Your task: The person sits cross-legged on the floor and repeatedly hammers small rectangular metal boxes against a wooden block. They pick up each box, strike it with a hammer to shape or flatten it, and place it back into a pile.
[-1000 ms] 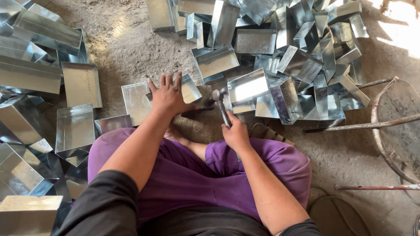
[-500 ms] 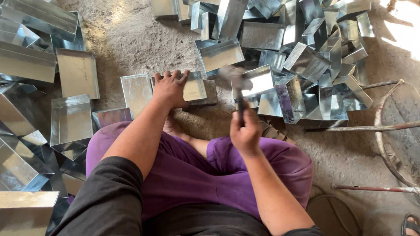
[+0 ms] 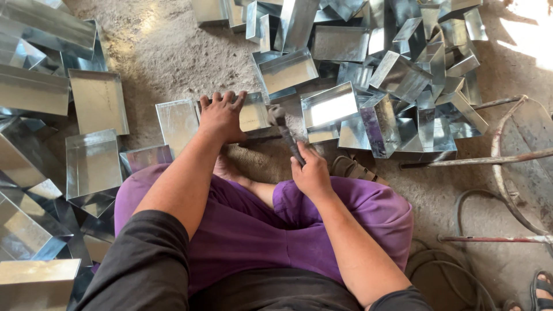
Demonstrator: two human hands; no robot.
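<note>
- Two bare hands: the left hand [image 3: 220, 118] near centre, the right hand [image 3: 311, 173] at about 4 o'clock from it.
- One dark metal hammer [image 3: 284, 129], in the right hand's grip.
- One shiny rectangular sheet-metal tray under the left hand [image 3: 253, 112].
- Many more shiny folded sheet-metal trays, too jumbled for an exact count: a heap at 1 o'clock [image 3: 397, 75], a looser group at 9 o'clock [image 3: 92, 155].
- Two purple-clad knees [image 3: 351, 201].
- One sandalled foot of another person [image 3: 541, 291] at 5 o'clock.

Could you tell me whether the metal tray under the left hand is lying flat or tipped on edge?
Flat: the metal tray lies on the ground, pinned by the left hand.
</note>
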